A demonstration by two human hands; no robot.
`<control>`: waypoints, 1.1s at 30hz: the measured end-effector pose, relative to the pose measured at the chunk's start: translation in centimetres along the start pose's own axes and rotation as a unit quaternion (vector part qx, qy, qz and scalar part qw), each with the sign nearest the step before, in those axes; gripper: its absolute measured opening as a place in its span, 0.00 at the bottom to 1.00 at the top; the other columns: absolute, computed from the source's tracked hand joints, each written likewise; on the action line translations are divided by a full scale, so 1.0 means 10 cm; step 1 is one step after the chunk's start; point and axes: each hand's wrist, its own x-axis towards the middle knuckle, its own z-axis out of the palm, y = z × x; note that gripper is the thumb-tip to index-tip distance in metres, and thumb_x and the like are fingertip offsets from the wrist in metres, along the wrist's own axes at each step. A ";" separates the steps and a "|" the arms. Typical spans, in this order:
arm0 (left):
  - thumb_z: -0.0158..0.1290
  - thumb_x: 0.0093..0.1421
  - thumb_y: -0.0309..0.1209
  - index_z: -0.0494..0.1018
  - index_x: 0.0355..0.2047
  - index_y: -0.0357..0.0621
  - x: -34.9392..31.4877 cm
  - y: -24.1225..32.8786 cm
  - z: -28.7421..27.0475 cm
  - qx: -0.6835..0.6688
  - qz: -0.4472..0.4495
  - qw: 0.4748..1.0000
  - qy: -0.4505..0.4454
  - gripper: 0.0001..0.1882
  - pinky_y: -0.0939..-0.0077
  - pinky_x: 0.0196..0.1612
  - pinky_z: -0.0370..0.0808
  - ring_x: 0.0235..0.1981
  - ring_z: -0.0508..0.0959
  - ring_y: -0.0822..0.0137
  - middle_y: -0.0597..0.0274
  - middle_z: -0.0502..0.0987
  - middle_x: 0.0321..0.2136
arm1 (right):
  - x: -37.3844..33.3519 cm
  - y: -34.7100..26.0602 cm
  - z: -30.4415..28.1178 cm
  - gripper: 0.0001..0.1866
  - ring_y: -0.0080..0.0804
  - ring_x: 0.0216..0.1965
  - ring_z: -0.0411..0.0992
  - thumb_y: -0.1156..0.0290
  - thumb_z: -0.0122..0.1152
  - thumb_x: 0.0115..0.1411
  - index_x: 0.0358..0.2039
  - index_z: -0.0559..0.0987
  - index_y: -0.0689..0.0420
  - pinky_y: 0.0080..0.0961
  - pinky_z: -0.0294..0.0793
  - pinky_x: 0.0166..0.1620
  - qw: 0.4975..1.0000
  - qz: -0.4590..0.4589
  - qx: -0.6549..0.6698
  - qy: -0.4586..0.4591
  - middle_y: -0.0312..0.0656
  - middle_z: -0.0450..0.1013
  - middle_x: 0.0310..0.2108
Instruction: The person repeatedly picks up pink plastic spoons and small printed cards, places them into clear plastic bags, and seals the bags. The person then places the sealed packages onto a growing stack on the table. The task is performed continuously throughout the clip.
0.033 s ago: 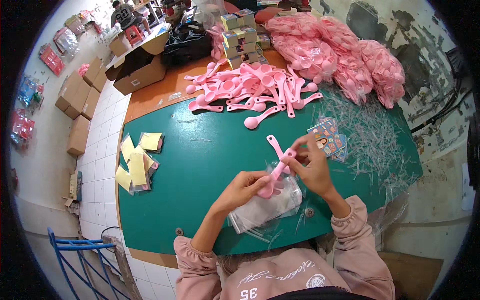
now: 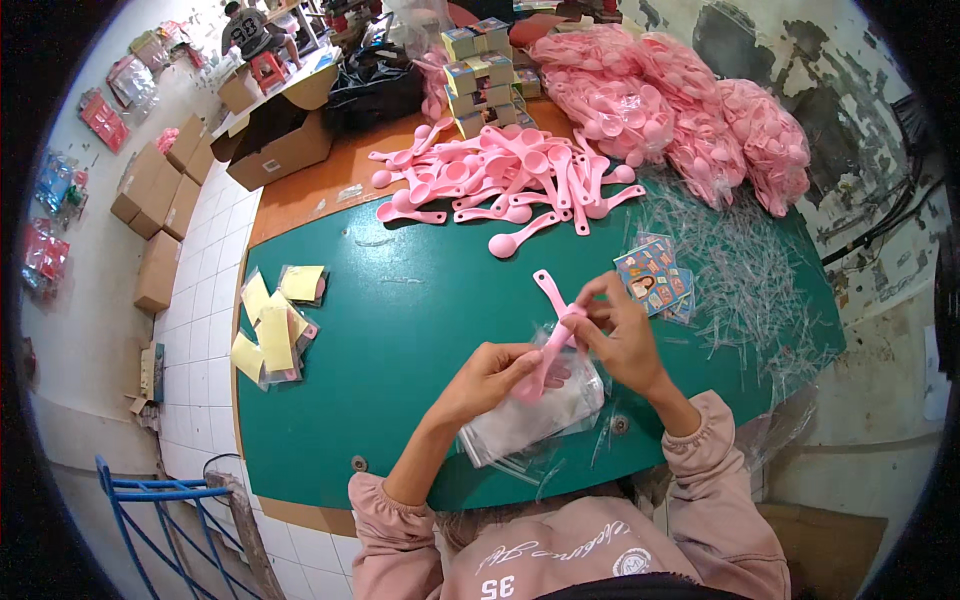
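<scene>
The left hand (image 2: 492, 378) is pinching the bowl end of a pink, long-handled plastic spoon (image 2: 552, 356), thumb against fingers, while the right hand (image 2: 622, 335), fingers curled narrow, is gripping its handle end. The spoon is slanting above a stack of clear plastic bags (image 2: 515, 425) near the table's front edge. A second pink plastic spoon (image 2: 546, 287) is showing behind; its contact with the hands is unclear. Blue printed cards (image 2: 655, 275) are lying just beside the right hand. Leftward, the smooth green tabletop (image 2: 370, 380) is stretching toward yellow-carded clear packets (image 2: 275, 338) near the left edge.
</scene>
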 end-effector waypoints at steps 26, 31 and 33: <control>0.35 0.65 0.40 0.69 0.44 0.39 -0.01 0.01 0.00 -0.148 0.012 0.986 0.071 0.20 0.77 0.36 0.74 0.35 0.77 0.68 0.54 0.76 0.35 | 0.06 0.60 -0.96 0.20 0.45 0.40 0.65 0.68 0.62 0.45 0.39 0.70 0.59 0.40 0.64 0.41 0.835 0.045 -0.538 0.102 0.48 0.69 0.34; 0.35 0.65 0.41 0.68 0.45 0.40 -0.02 0.00 0.01 -0.158 0.021 0.986 0.053 0.20 0.77 0.37 0.73 0.36 0.76 0.67 0.54 0.76 0.36 | 0.10 0.46 -0.96 0.15 0.45 0.36 0.67 0.72 0.59 0.48 0.37 0.71 0.59 0.40 0.64 0.41 0.806 0.052 -0.570 0.150 0.46 0.70 0.33; 0.35 0.65 0.41 0.68 0.45 0.40 -0.02 0.03 0.03 -0.154 0.022 0.987 0.048 0.20 0.77 0.37 0.73 0.36 0.76 0.68 0.53 0.76 0.36 | 0.09 0.41 -0.96 0.13 0.47 0.35 0.68 0.74 0.58 0.48 0.36 0.71 0.59 0.40 0.65 0.40 0.782 -0.005 -0.598 0.177 0.45 0.70 0.31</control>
